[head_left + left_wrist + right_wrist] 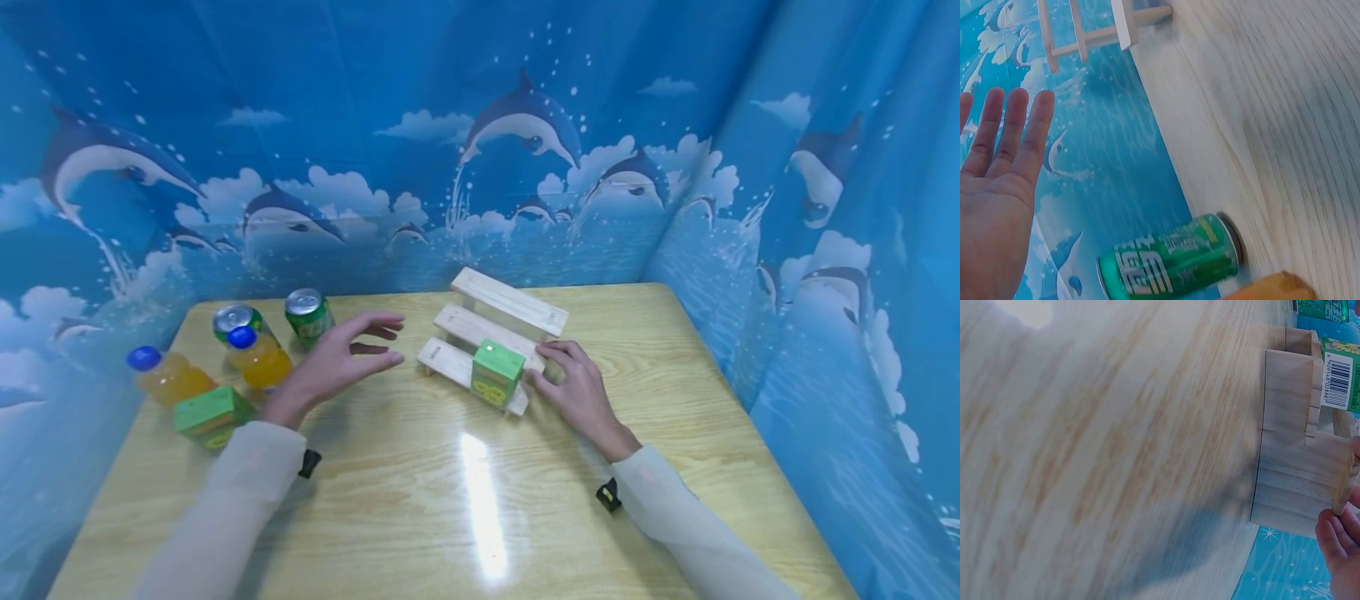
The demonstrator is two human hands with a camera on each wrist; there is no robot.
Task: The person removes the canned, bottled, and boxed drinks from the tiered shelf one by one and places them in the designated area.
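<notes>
A three-step wooden display rack (480, 329) stands near the back of the table. On its lowest step sits a green drink carton (497, 372), upright; its barcode side shows in the right wrist view. My right hand (577, 392) grips the rack's right end at the middle step, thumb and fingers about the board's edge, just right of the carton. In the right wrist view the fingertips (1330, 519) meet the rack's side panel (1291, 469). My left hand (341, 358) hovers left of the rack, holding nothing, fingers extended and thumb apart.
At the table's left are two green soda cans (306, 312) (238, 321), two orange drink bottles with blue caps (258, 358) (171, 377), and another green carton (213, 414). The left forearm passes close by them. A blue dolphin-print curtain (360, 125) hangs behind the table.
</notes>
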